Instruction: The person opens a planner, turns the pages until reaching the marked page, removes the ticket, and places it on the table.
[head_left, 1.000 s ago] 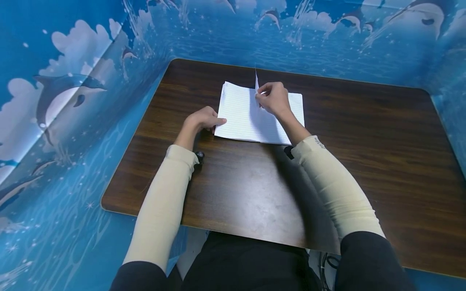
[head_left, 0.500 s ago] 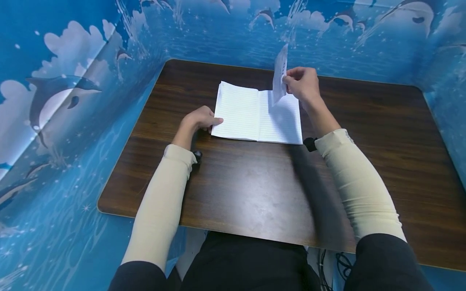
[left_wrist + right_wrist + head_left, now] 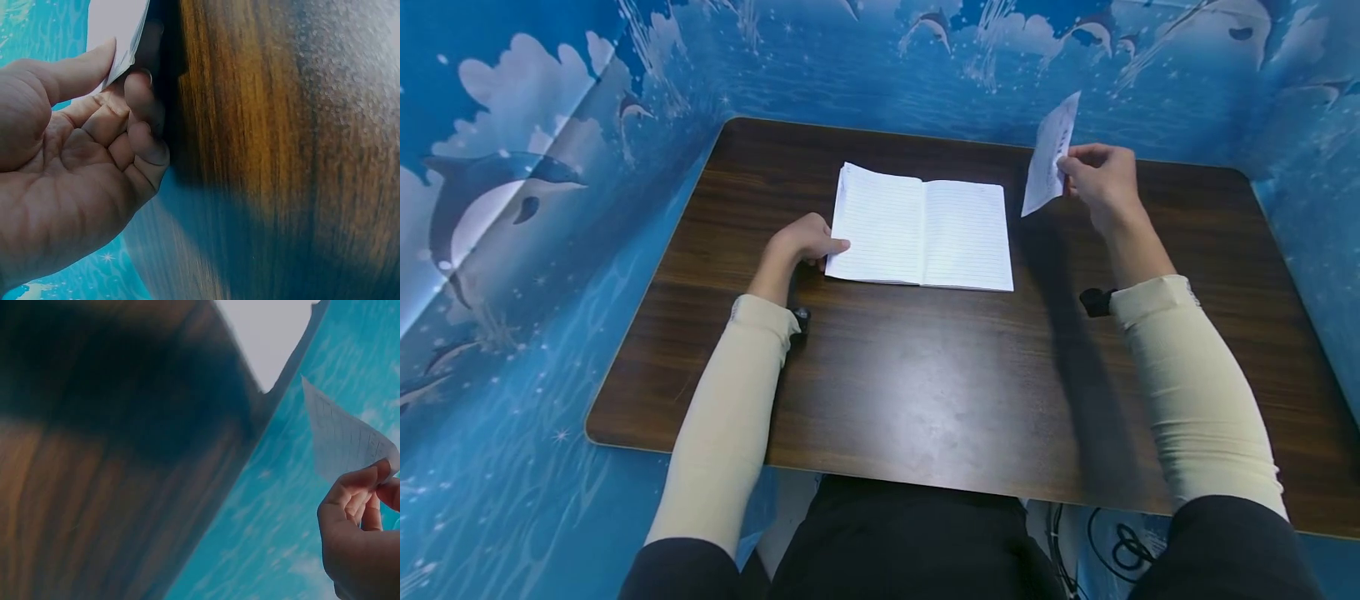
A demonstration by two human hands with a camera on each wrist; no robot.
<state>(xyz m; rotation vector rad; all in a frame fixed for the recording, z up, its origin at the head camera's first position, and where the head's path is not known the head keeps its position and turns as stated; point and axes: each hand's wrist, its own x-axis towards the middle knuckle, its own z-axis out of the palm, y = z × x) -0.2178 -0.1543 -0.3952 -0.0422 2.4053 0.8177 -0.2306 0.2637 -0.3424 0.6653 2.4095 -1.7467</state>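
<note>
An open notebook (image 3: 966, 237) with lined white pages lies on the dark wooden table (image 3: 895, 375). At its left edge my left hand (image 3: 802, 242) grips the pages, thumb on top and fingers curled beneath, as the left wrist view shows with the notebook's corner (image 3: 115, 37). My right hand (image 3: 1105, 179) is raised to the right of the notebook and pinches a small sheet of paper (image 3: 1051, 154) between thumb and fingers. In the right wrist view that paper (image 3: 344, 437) shows lines and some marks on it, too faint to read.
Blue curtains (image 3: 820, 75) printed with dolphins and waves stand behind the table and along its left side. Dark cables (image 3: 1127, 546) hang below the table's front edge at the right. A small black device (image 3: 1097, 302) is strapped at my right wrist.
My right hand has moved from over the notebook's middle to the right, carrying the paper off the pages. The left hand keeps its hold on the notebook's left edge.
</note>
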